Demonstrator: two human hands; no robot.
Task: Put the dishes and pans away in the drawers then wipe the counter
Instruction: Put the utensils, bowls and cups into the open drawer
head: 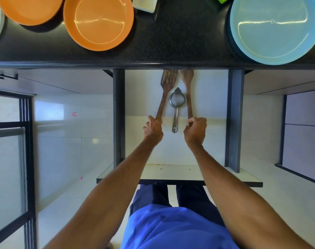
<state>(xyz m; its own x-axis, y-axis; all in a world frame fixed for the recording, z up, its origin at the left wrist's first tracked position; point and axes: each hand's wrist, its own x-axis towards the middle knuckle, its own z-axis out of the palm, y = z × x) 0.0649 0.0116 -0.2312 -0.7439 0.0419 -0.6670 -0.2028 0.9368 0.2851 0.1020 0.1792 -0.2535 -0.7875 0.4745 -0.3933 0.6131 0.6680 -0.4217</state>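
While the wooden spatula (166, 90), wooden spoon (188, 92) and steel strainer (176, 102) are already laid side by side in the open drawer (211, 137), most of the task is judged undone: an orange plate (99, 22), a second orange plate (30, 8) and a blue plate (277, 27) are left on the dark surface (180, 42), and wiping is yet to come. The spatula's handle end is pinched by the left hand (153, 129), the spoon's by the right hand (195, 131). Bare drawer floor is left on either side up to the dark walls, but the utensil heads are tucked just under the surface's overhanging edge.
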